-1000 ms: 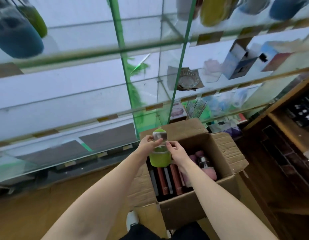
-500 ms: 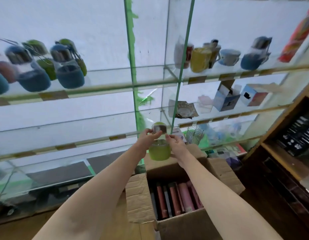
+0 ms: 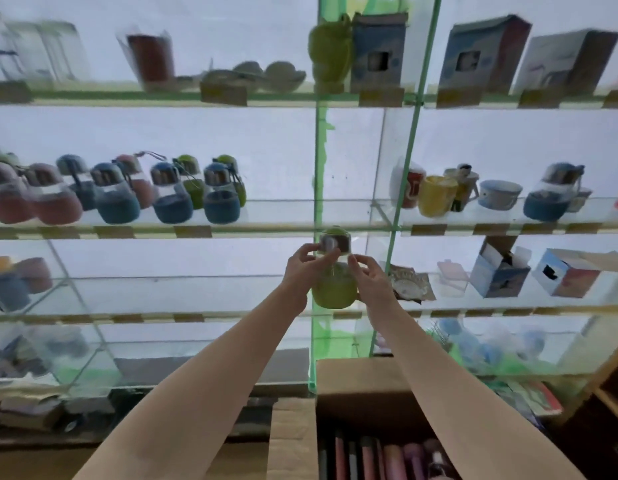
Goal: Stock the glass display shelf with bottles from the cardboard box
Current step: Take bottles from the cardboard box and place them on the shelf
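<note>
Both hands, the left hand [image 3: 298, 268] and right hand [image 3: 369, 278], curl their fingers round the green bottle [image 3: 334, 271] held between them, above the cardboard box [image 3: 356, 379]; it should stay upright and clear the glass shelf [image 3: 231, 226] edge just above the fingertips before being set beside the bottles [image 3: 169, 194] up and to the left.

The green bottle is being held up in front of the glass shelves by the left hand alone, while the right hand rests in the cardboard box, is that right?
Not quite: the head view shows both hands on the green bottle, left hand and right hand, lifted before the glass shelves; neither is in the cardboard box.
</note>
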